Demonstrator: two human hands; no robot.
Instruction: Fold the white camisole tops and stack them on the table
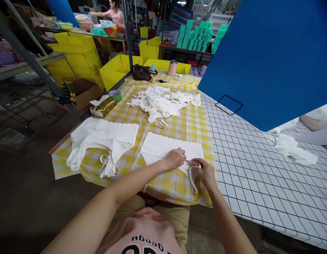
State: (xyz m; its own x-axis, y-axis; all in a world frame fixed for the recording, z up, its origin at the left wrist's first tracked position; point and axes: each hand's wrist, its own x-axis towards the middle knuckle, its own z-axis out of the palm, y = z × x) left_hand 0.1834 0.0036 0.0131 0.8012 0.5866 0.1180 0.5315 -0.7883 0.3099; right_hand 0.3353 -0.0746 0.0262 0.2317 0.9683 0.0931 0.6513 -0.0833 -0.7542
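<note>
A white strappy garment (163, 146) with a wavy top edge lies spread on the checked tablecloth in front of me. My left hand (175, 157) rests on its middle, fingers curled and pinching the lower fabric edge. Close by on the right, my right hand (206, 172) pinches the same edge near the side corner. A loop of thin white strap (193, 181) hangs below those right fingers. To the left lies a layered stack of similar white garments (107, 132), straps trailing. Farther back sits a crumpled heap of white garments (163, 102).
A yellow checked tablecloth (191, 120) meets a white grid-patterned surface (245, 169) on the right, under a large blue panel (269, 63). Green tape (115, 95), a gold packet (103, 107), a dark bag (142, 73) and a pink tumbler (172, 68) stand around. Behind, a person (115, 16) works.
</note>
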